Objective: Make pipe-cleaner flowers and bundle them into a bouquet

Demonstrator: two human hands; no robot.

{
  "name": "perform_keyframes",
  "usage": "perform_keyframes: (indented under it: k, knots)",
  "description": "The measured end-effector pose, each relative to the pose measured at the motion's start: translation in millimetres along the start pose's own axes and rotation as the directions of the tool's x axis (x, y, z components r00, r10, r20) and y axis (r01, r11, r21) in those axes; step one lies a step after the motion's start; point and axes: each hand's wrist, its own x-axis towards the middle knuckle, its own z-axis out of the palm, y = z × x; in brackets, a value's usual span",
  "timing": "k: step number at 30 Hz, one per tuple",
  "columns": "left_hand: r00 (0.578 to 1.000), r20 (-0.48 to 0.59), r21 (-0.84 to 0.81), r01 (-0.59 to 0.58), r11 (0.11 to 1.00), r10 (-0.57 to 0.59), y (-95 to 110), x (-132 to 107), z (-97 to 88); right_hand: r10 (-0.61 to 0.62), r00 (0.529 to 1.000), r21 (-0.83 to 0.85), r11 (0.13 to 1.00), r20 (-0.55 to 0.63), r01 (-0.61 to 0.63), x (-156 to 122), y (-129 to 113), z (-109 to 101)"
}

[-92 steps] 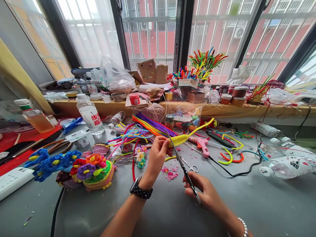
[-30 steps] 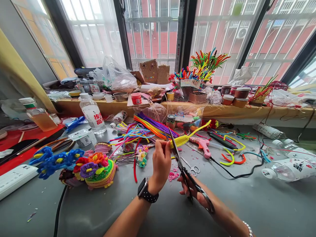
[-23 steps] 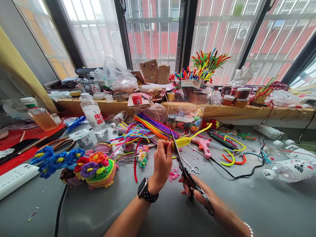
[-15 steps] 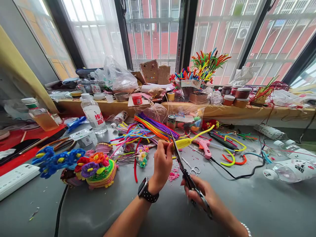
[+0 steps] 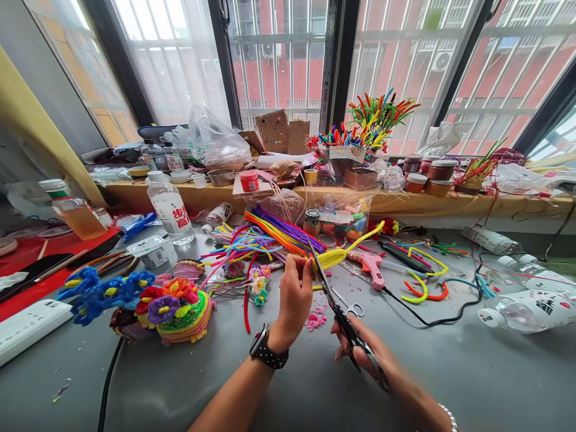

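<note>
My left hand point(image 5: 294, 297), with a black watch on the wrist, pinches the near end of a yellow pipe-cleaner bundle point(image 5: 344, 249) whose loose tail points up and right. My right hand point(image 5: 366, 351) grips the handles of black scissors point(image 5: 335, 300). Their blades reach up to the bundle right beside my left fingertips. Pink trimmings point(image 5: 315, 319) lie on the grey table point(image 5: 288, 396) under the hands.
A pile of coloured pipe cleaners point(image 5: 265, 237), a pink glue gun point(image 5: 369, 265) with a black cable, small silver scissors point(image 5: 351, 307), a flower craft piece point(image 5: 173, 309), water bottles point(image 5: 168, 207) and a white power strip point(image 5: 24, 327) surround the hands. The windowsill behind is crowded with jars.
The scissor blades were spread at the bundle about a second ago and have since come together. My right hand shifted slightly; my left hand kept its pinch.
</note>
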Motion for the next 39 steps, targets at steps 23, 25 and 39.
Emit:
perform_keyframes:
  k: [23, 25, 39]
  knots:
    - [0.995, 0.104, -0.053, -0.001, 0.999, 0.007, -4.1, -1.0, 2.0, -0.006, 1.000, -0.222, 0.975, 0.002, 0.006, 1.3, 2.4, -7.2]
    - [0.995, 0.102, -0.055, 0.005, 0.998, 0.001, -5.0, -0.5, 1.9, 0.001, 1.000, -0.221, 0.975, -0.004, -0.002, 1.4, 0.2, -6.2]
    - [0.996, 0.077, -0.170, 0.064, 0.983, -0.052, 1.8, 1.0, 1.5, -0.014, 1.000, -0.183, 0.983, -0.020, 0.010, 0.1, -1.4, -3.1]
